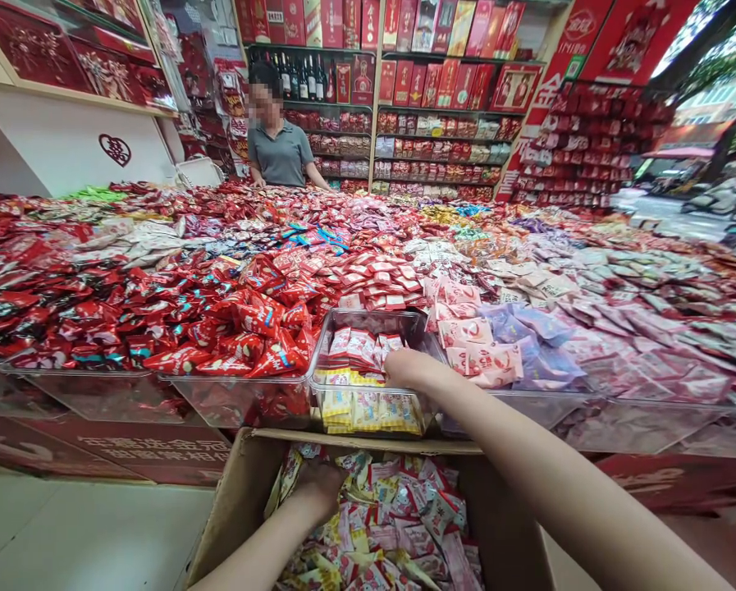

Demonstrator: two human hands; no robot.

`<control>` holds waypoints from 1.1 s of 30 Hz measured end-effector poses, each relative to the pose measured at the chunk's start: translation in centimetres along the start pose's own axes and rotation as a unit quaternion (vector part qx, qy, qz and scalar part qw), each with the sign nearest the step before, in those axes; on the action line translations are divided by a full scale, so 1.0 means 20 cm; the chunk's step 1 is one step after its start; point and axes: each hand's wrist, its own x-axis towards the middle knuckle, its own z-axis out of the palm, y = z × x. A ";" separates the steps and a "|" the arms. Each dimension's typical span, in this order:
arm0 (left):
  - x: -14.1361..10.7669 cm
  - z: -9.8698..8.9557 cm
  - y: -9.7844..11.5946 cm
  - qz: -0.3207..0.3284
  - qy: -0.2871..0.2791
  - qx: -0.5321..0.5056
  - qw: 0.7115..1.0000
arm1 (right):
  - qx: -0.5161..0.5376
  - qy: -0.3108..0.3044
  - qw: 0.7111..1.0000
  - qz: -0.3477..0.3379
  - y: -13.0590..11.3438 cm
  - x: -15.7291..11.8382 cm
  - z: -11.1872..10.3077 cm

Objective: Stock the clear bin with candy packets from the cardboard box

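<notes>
My right hand [408,369] reaches into a clear plastic bin [372,386], its fingers curled closed at a red-and-white candy packet [390,348]. Rows of red-and-white packets [355,348] lie at the back of that bin, with yellow-and-white packets [368,409] in its front part. Below, my left hand [322,486] is down in an open cardboard box [220,513], among loose pink, red and yellow candy packets [398,517]. Its fingertips are hidden by the packets, so their grip does not show.
Glossy red packets [260,320] heap up left of the bin; pink packets [484,361] and purple packets [540,345] adjoin it on the right. Behind the broad candy display stands a person in a grey shirt [281,154]. Shelves with red boxes [447,82] line the back wall.
</notes>
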 end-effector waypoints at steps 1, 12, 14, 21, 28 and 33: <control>0.00 0.00 0.00 0.007 -0.002 -0.005 1.000 | 0.005 0.006 1.000 -0.001 0.00 -0.01 -0.01; -0.08 -0.09 0.00 0.121 -0.011 -0.255 0.959 | 0.165 0.261 0.947 -0.093 0.02 -0.13 -0.03; -0.10 -0.11 0.00 0.143 -0.013 -0.320 0.937 | 0.230 0.352 0.899 -0.121 -0.01 -0.24 -0.01; -0.17 -0.16 0.08 0.218 -0.007 -0.474 0.853 | 0.431 0.263 0.863 -0.031 -0.13 -0.61 0.47; -0.19 -0.13 0.15 0.216 -0.034 -0.552 0.805 | 0.522 0.209 0.827 -0.014 -0.16 -0.54 0.75; -0.21 -0.11 0.18 0.222 -0.143 -0.642 0.720 | 0.634 0.199 0.747 0.012 -0.15 -0.54 0.74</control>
